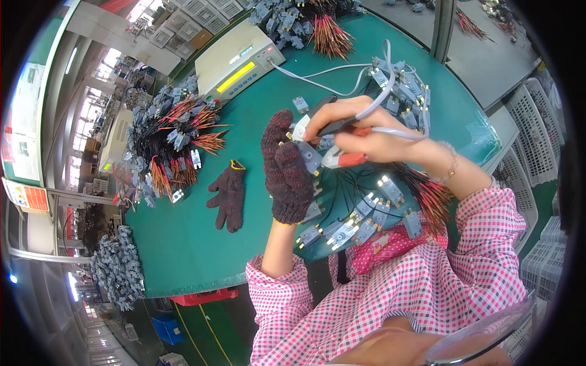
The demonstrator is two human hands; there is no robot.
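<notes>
1. The grey block [310,157] sits above the green counter [262,91], tucked against the gloved palm, with brass-coloured tabs near its edges.
2. Around it, the left hand [287,168], in a dark knitted glove, is closed in a supporting grip. I'd hold it just so firmly that the block cannot turn, with the glove's fingers clear of the tabs.
3. From the other side, the bare right hand [366,131] grips two clips together: the black-handled clip [334,125] and the red-handled clip [351,160]. Their metal noses are right at the block; from where I stand I cannot tell whether both touch metal.
4. Good practice, to my mind: seat each nose squarely on bare metal, keep the noses apart, and leave slack in the pale cable [384,97].
5. Nearer the body lie more grey blocks [360,222] and red-tipped wires [430,195]; the cable is best kept from snagging there.
6. Farther off stand a yellow-screened instrument [239,67] and, left, a loose glove [229,198].
</notes>
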